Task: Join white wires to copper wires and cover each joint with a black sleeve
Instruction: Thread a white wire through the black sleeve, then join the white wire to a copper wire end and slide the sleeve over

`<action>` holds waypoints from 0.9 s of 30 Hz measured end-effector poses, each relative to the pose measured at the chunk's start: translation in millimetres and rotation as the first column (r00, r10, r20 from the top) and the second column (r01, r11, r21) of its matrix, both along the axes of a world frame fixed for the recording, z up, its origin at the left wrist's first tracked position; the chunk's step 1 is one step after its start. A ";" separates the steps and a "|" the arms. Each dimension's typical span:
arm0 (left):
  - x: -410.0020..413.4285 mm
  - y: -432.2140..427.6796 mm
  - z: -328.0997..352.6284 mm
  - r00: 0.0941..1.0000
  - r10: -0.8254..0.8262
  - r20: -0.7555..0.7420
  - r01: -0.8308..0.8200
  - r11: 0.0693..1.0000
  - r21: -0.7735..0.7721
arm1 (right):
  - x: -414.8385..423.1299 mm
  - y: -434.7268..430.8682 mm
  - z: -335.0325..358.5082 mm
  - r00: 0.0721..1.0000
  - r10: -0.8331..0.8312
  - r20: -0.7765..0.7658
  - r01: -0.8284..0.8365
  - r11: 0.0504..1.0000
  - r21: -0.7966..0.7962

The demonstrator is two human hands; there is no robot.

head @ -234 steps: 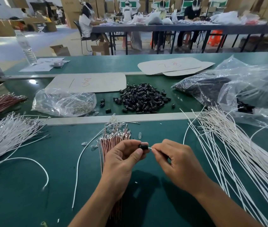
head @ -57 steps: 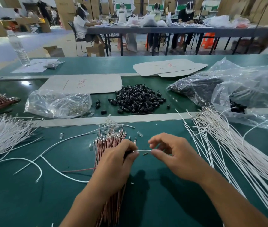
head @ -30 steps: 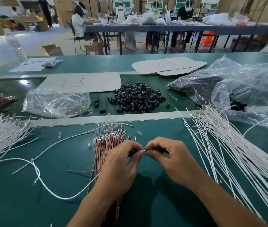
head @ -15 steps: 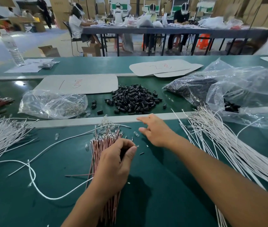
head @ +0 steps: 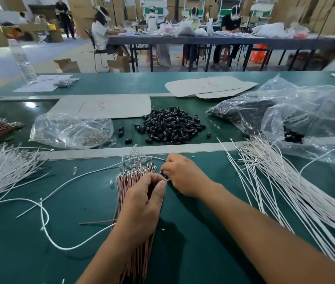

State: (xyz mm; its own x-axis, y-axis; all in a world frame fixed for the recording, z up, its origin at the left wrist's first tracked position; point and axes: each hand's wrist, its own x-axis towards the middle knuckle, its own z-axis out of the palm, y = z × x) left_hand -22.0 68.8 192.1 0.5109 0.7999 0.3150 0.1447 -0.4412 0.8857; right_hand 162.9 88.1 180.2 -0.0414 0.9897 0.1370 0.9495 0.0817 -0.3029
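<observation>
My left hand (head: pixel 144 201) is curled over the bundle of copper wires (head: pixel 135 177) that lies lengthwise on the green table. A dark piece sits between its thumb and fingers; what it is I cannot tell. My right hand (head: pixel 185 175) is just right of it and pinches a small clear piece (head: pixel 167 179) at the left thumb tip. Loose white wires (head: pixel 285 191) fan out on the right. Another heap of white wires (head: pixel 4 171) lies at the left. A pile of black sleeves (head: pixel 170 126) sits beyond the table's grey strip.
A curved white wire (head: pixel 45 218) lies loose left of my hands. Behind it is a clear bag of small parts (head: pixel 70 130). Large plastic bags (head: pixel 306 119) fill the back right. Cardboard sheets (head: pixel 105 105) lie further back, a water bottle (head: pixel 23 62) at the far left.
My right hand reached out to the far edge by the wire tips, then came back to my left thumb with a small piece pinched. My left hand stayed on the bundle.
</observation>
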 end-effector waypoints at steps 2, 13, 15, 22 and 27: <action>-0.5 0.3 -0.1 1.000 0.009 0.007 -0.009 1.000 -0.010 | 0.9 -2.9 -0.1 1.000 -0.016 0.009 0.016 1.000 -0.012; 0.7 -1.7 2.4 0.998 -0.035 -0.058 0.038 0.998 0.053 | 4.7 -77.3 31.9 0.477 -0.070 -0.876 0.208 0.978 0.034; 2.5 -4.0 2.2 0.996 -0.049 -0.070 0.054 0.996 0.070 | -6.1 -91.4 32.7 0.387 0.013 -0.922 0.215 0.971 0.104; 2.8 -5.6 2.0 0.997 -0.021 -0.071 0.029 0.993 0.117 | -17.1 -97.8 18.1 0.378 0.041 -0.925 0.210 0.969 0.129; 4.7 -7.4 0.3 0.997 -0.043 -0.060 0.049 0.993 0.104 | -21.0 -99.2 16.6 0.627 -0.001 -0.779 0.202 0.966 0.161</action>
State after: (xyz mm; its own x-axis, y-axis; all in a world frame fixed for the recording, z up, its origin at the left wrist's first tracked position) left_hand -17.2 61.4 192.4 0.5662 0.7390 0.3650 0.1717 -0.5389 0.8247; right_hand 141.9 -11.1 196.7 0.2773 0.9206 0.2750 0.3837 0.1563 -0.9101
